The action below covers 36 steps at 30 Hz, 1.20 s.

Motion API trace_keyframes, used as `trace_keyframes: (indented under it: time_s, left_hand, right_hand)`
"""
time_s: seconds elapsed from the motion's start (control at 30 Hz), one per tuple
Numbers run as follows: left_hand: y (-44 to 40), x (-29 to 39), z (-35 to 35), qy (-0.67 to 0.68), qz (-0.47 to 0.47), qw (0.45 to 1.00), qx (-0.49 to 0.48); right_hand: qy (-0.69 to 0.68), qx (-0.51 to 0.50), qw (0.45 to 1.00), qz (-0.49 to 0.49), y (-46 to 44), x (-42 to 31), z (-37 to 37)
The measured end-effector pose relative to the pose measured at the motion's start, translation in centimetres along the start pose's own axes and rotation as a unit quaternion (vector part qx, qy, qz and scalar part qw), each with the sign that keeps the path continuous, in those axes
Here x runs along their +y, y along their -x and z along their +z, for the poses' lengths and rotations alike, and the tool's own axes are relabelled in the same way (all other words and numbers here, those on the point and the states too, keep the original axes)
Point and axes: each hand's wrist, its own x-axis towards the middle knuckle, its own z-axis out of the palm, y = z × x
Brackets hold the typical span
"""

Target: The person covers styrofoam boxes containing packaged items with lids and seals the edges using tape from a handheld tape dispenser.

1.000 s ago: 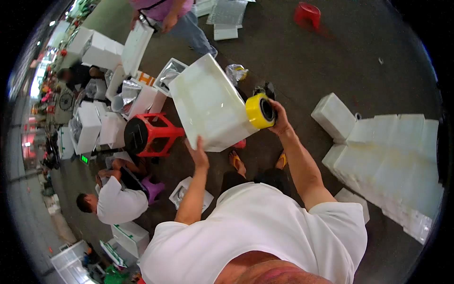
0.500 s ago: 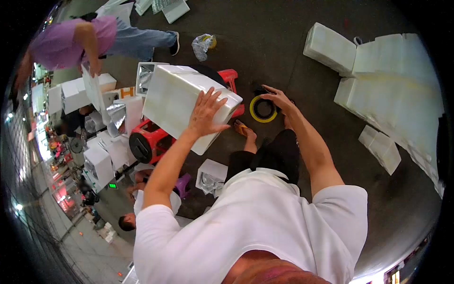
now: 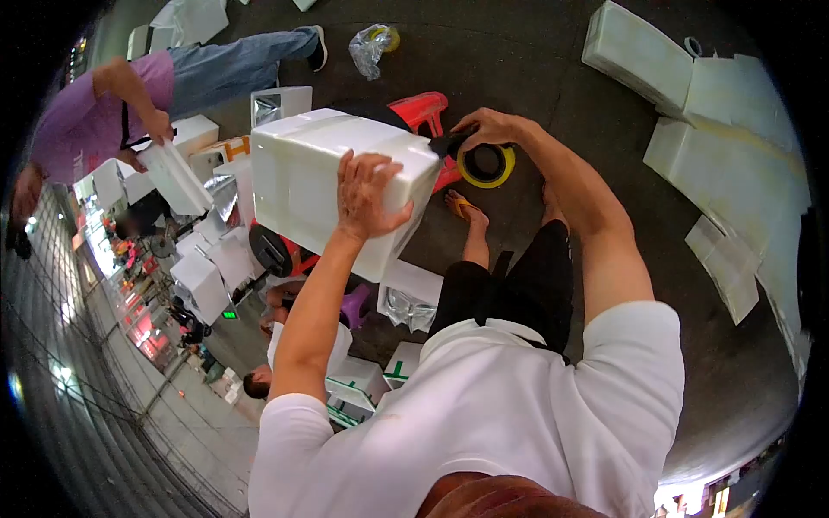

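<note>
A white foam box (image 3: 302,177) rests tilted over a red stool (image 3: 420,112). My left hand (image 3: 367,197) lies on the box's side near its right end, fingers spread. My right hand (image 3: 492,129) is wrapped round the black handle of a tape dispenser (image 3: 451,143), whose tip is at the box's upper right corner. A yellow-rimmed tape roll (image 3: 486,167) hangs below that hand. Whether tape touches the box cannot be made out.
A person in a purple shirt (image 3: 142,82) holds a white panel (image 3: 175,179) at the left. Another person sits (image 3: 268,371) at lower left among foam boxes. Stacked foam boxes (image 3: 734,160) stand at the right. A silver bag (image 3: 369,52) lies on the floor.
My right hand has brought the dispenser left and up to the box's corner. My left hand stays on the box. The person in purple has lifted the panel outward; the whole view has shifted.
</note>
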Motion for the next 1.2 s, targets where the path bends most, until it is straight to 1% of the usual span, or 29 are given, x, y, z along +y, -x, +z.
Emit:
trace_keyframes:
  time_s: [0.07, 0.1, 0.13, 0.2, 0.27, 0.3, 0.33, 0.4, 0.43, 0.47, 0.5, 0.53, 0.57, 0.6, 0.63, 0.67, 0.73, 0.8, 0.87, 0.9, 0.93, 0.97, 1.0, 1.03, 1.07, 1.1, 1.13, 1.17, 1.2]
  left_hand:
    - [-2.8, -1.0, 0.1, -0.034, -0.041, 0.998, 0.035]
    - [-4.3, -2.1, 0.0, -0.037, -0.085, 0.994, 0.051]
    - [-5.6, -3.3, 0.0, -0.041, -0.129, 0.988, 0.068]
    - [-7.9, -6.9, 0.4, -0.101, -0.203, 0.967, 0.119]
    - [-9.7, -12.0, -0.1, -0.068, -0.309, 0.937, 0.148]
    - [-10.2, -14.7, -0.8, -0.064, -0.367, 0.917, 0.143]
    - [-10.3, -17.2, -1.5, -0.062, -0.424, 0.893, 0.138]
    - [-10.1, -20.4, -2.8, -0.023, -0.536, 0.822, 0.192]
    - [-9.2, -21.7, -3.0, -0.060, -0.527, 0.816, 0.230]
    - [-8.7, -21.3, -3.9, -0.064, -0.521, 0.818, 0.236]
    - [-7.4, -20.2, -4.9, -0.138, -0.259, 0.935, 0.197]
    - [-6.6, -19.9, -5.4, -0.199, 0.026, 0.971, 0.133]
    - [-6.7, -20.5, -5.1, -0.199, 0.027, 0.971, 0.127]
    - [-6.0, -21.2, -4.4, -0.164, -0.035, 0.979, 0.115]
    - [-4.5, -21.8, -3.8, -0.128, -0.105, 0.981, 0.099]
    - [-4.4, -22.3, -4.0, -0.116, -0.154, 0.976, 0.105]
    - [-3.6, -24.7, -3.9, -0.080, -0.208, 0.967, 0.124]
    - [-1.8, -26.8, -3.8, -0.105, -0.301, 0.937, 0.141]
    - [0.8, -27.8, -4.0, -0.083, -0.399, 0.896, 0.177]
    - [1.9, -27.3, -4.7, -0.073, -0.477, 0.862, 0.156]
    - [2.8, -27.4, -5.4, -0.064, -0.550, 0.822, 0.132]
    - [4.5, -28.5, -4.9, -0.077, -0.602, 0.773, 0.185]
    - [6.8, -30.3, -3.1, -0.089, -0.647, 0.720, 0.236]
    - [8.2, -30.1, -1.8, -0.120, -0.589, 0.755, 0.263]
    - [7.0, -25.2, -2.8, -0.053, -0.442, 0.861, 0.245]
    - [6.4, -22.9, -2.4, -0.025, -0.252, 0.950, 0.184]
    - [5.0, -19.4, -2.3, -0.062, -0.117, 0.985, 0.107]
    - [2.5, -14.1, -3.1, -0.081, -0.071, 0.993, 0.050]
    - [1.6, -12.7, -2.6, -0.066, -0.147, 0.986, 0.053]
  right_hand:
    - [-0.111, 0.112, 0.987, -0.024, 1.5, 1.0, 0.7]
    - [-0.120, 0.162, 0.979, -0.023, 2.2, 1.4, 1.8]
    - [-0.156, 0.171, 0.972, -0.035, 2.8, 1.9, 2.9]
    - [-0.154, 0.175, 0.970, -0.064, 3.7, 2.1, 5.4]
    - [-0.185, 0.152, 0.970, -0.054, 3.3, 0.7, 7.5]
    - [-0.177, 0.158, 0.971, -0.039, 2.0, -0.5, 8.2]
    - [-0.230, 0.171, 0.955, -0.077, -0.4, -0.3, 8.3]
    - [-0.286, 0.208, 0.929, -0.108, -3.6, -3.4, 5.3]
    - [-0.288, 0.212, 0.927, -0.115, -7.4, -3.2, 4.3]
    - [-0.268, 0.221, 0.929, -0.123, -10.7, -3.4, 3.1]
    - [-0.248, 0.231, 0.932, -0.131, -13.9, -3.7, 1.9]
    - [-0.210, 0.244, 0.937, -0.136, -16.3, -4.6, 1.3]
    - [-0.241, 0.215, 0.938, -0.129, -18.3, -5.0, 0.2]
    - [-0.268, 0.173, 0.940, -0.119, -19.2, -5.5, 0.1]
    - [-0.217, 0.200, 0.954, -0.060, -17.3, -7.5, -0.4]
    - [-0.244, 0.171, 0.951, -0.085, -17.2, -6.5, 0.4]
    - [-0.112, 0.159, 0.972, -0.132, -13.8, -5.3, 4.3]
    - [-0.063, 0.125, 0.981, -0.134, -9.0, -2.5, 9.2]
    - [-0.058, 0.057, 0.992, -0.092, -6.3, 0.1, 13.3]
    - [-0.057, 0.058, 0.992, -0.093, -6.4, 0.1, 13.1]
    - [-0.135, 0.090, 0.983, -0.087, -6.7, 0.0, 13.0]
    - [-0.213, 0.123, 0.966, -0.083, -7.3, -0.2, 12.7]
    - [-0.201, 0.128, 0.968, -0.075, -7.7, -1.6, 10.8]
    - [-0.179, 0.122, 0.974, -0.064, -8.3, -3.0, 9.0]
    - [-0.157, 0.116, 0.979, -0.052, -9.3, -3.7, 7.6]
    - [-0.147, 0.149, 0.974, -0.092, -11.8, -2.8, 7.1]
    - [-0.137, 0.179, 0.966, -0.130, -13.8, -1.7, 7.2]
    - [-0.175, 0.158, 0.968, -0.088, -13.8, -2.3, 6.4]
    - [-0.212, 0.134, 0.967, -0.047, -13.1, -3.4, 5.1]
